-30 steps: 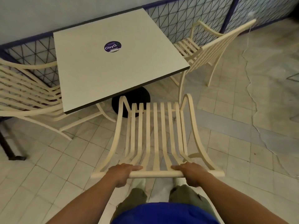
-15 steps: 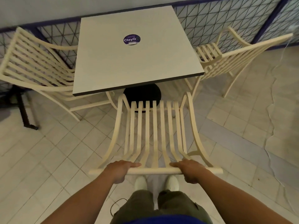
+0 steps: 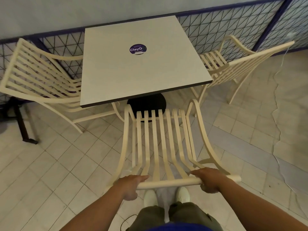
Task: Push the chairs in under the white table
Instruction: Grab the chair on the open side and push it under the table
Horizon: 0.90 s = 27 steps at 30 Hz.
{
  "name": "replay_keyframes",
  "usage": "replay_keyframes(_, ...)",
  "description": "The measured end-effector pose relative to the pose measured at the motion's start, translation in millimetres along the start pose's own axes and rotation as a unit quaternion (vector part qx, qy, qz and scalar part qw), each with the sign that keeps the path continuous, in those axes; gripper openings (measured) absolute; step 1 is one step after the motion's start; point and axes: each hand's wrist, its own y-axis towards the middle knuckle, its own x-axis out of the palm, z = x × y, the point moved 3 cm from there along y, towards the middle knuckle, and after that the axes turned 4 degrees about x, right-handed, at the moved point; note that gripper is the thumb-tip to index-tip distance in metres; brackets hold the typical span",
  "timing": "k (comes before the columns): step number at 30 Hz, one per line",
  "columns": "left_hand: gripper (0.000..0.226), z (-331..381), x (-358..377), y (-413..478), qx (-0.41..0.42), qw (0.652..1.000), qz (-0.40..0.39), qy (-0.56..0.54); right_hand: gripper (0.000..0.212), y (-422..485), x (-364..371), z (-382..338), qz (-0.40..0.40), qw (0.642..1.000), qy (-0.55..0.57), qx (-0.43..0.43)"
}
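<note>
1. The left grip (image 3: 129, 186) and right grip (image 3: 210, 181) were both clamped on the top rail of the near chair (image 3: 160, 144);
2. its seat front stood just short of the white worktop (image 3: 141, 69); the side chairs (image 3: 41, 77) flanked it.

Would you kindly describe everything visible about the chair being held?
The cream slatted chair faces the white table, its long curved slats running from seat front to top rail. Both the left hand and right hand grip that rail. Its seat front sits near the table's black base, not yet under the tabletop.
</note>
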Motion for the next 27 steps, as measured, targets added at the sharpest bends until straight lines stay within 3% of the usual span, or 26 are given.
replay_keyframes(4,0.088,-8.4,-0.6,3.6,0.007,1.000,-0.019,0.006,0.067,-1.9,1.5,6.8,0.012,0.999,0.001,0.037)
replay_keyframes(11,0.081,-10.0,8.1,7.5,-0.008,1.000,0.025,0.011,0.064,-3.9,3.9,7.9,0.008,0.998,-0.042,0.055)
replay_keyframes(19,0.085,-7.8,12.9,6.3,-0.035,0.998,0.047,0.028,0.080,-0.1,6.2,26.2,0.010,0.998,-0.039,0.053)
replay_keyframes(27,0.082,-4.3,14.5,4.2,-0.042,0.996,0.077,0.030,0.077,8.6,11.9,34.1,0.003,0.999,-0.034,0.012)
